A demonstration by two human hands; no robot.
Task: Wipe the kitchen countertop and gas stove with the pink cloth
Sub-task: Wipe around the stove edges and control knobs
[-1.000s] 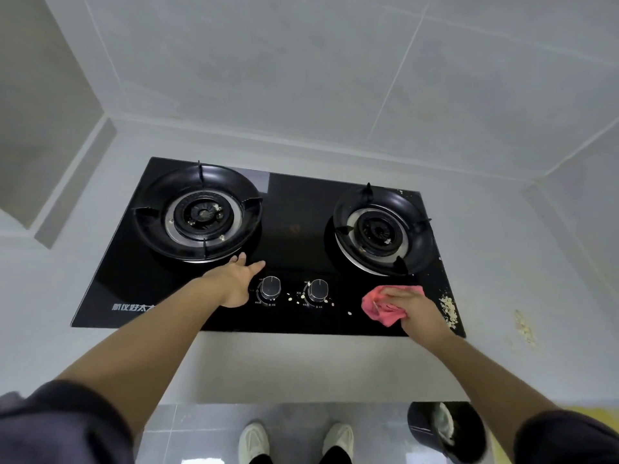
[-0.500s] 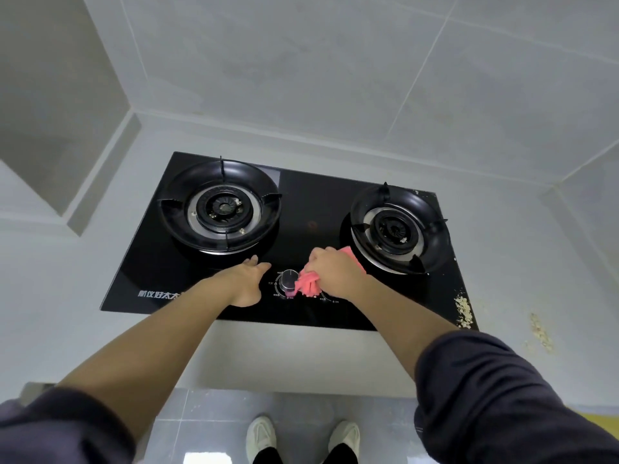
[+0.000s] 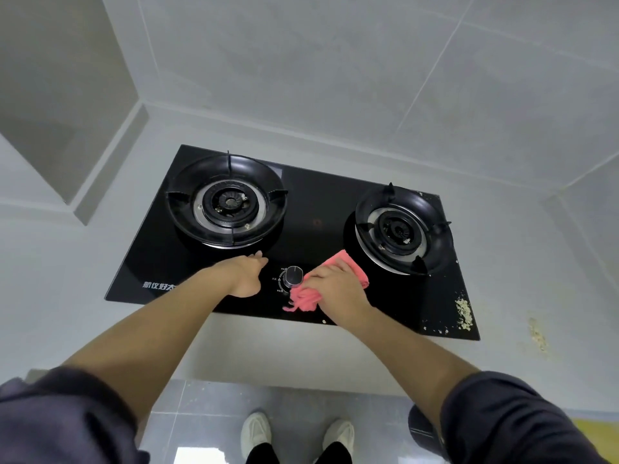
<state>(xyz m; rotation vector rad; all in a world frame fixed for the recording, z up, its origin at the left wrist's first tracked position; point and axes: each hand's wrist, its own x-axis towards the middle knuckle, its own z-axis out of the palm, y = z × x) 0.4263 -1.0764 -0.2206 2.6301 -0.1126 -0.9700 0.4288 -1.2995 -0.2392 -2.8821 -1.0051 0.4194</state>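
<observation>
Right hand (image 3: 338, 289) has dragged the pink cloth (image 3: 303, 300) from the gas stove (image 3: 318, 202) front right corner over beside the knob (image 3: 293, 275), fingers curled on it. Left hand (image 3: 246, 277) rests flat on the glass, fingers straight and together. Mid stove-wipe I'd say, and the next sweep probably needs to get those crumbs (image 3: 464, 313) front-right.

Two raised pan supports obstruct the gas stove (image 3: 316, 199): the left burner ring (image 3: 227, 202) and the right burner ring (image 3: 402, 229). The flat glass between them forms an open lane to the rear edge. On the front strip, the knob (image 3: 293, 275) stands between the hands. The left hand (image 3: 246, 276) rests flat. The right hand (image 3: 340, 286) holds the pink cloth (image 3: 303, 298) against the glass. The front right corner carries only crumbs (image 3: 464, 313). The tabletop (image 3: 542, 262) offers flat passage on each side. The tiled wall (image 3: 335, 78) bounds it at the rear.
</observation>
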